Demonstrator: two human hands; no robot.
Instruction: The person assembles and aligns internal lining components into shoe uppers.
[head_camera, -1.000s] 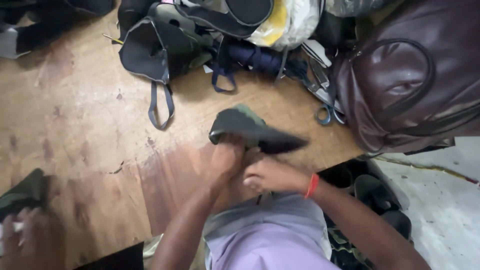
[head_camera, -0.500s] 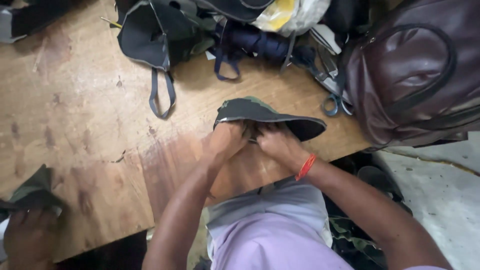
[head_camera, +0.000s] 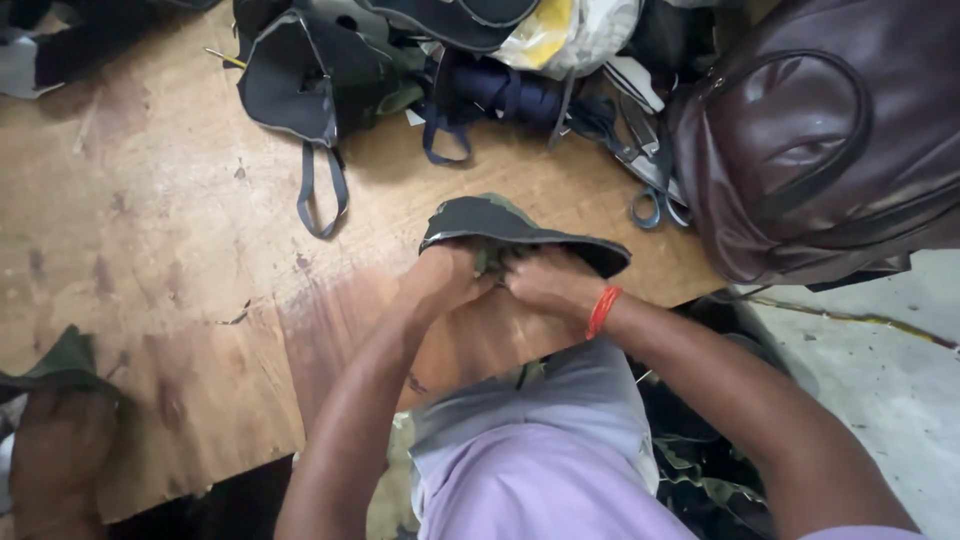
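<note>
A dark green-and-black fabric piece (head_camera: 510, 225) with a bound edge lies at the near edge of the wooden table (head_camera: 160, 250). My left hand (head_camera: 447, 278) and my right hand (head_camera: 550, 280) both grip its near side, fingers tucked under the fabric, side by side and almost touching. An orange thread band sits on my right wrist. The fingertips are hidden under the cloth.
A brown leather backpack (head_camera: 820, 140) stands at the right. Dark bag parts with straps (head_camera: 300, 80), a folded dark umbrella (head_camera: 510, 90) and blue-handled scissors (head_camera: 650, 205) crowd the far edge. Another person's hand (head_camera: 55, 450) holds green fabric at the lower left.
My hands have drawn closer together on the fabric piece, which now lies flatter and more spread on the table. The view has shifted slightly, and the other person's hand sits lower left.
</note>
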